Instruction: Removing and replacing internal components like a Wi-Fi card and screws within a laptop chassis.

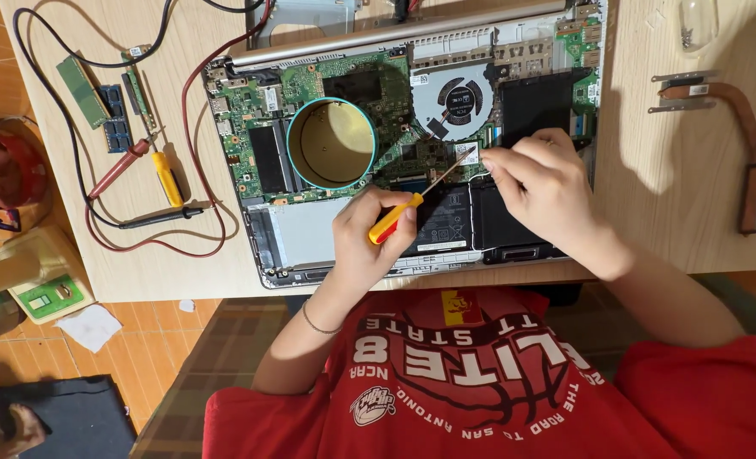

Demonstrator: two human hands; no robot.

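We count two hands over one opened laptop (310, 234), its bottom cover off and its green circuit board bare, lying in the upper middle of the frame on a pale wooden table (676, 229). The left hand (365, 238), at centre, is closed around the red-and-yellow handle of one small screwdriver (416, 201), whose thin shaft slants up and right to a small white-labelled card (467, 153) on the board. The right hand (544, 187), right of centre, has its fingers curled with the tips pinched together beside that same card; what they pinch we cannot tell.

One round tin with a teal rim (331, 143) sits on the board just left of one round cooling fan (456, 98); whether anything lies in the tin we cannot tell. The right hand covers part of the black battery (501, 225) along the laptop's lower edge.

At upper left lie three memory sticks (97, 98), two multimeter probes, one red (119, 167) and one black (161, 218), with their looping leads, and one second yellow-handled tool (167, 177). At far right lies one copper heat pipe (748, 144) with its metal brackets. At left edge stands a small green-topped device (46, 297).
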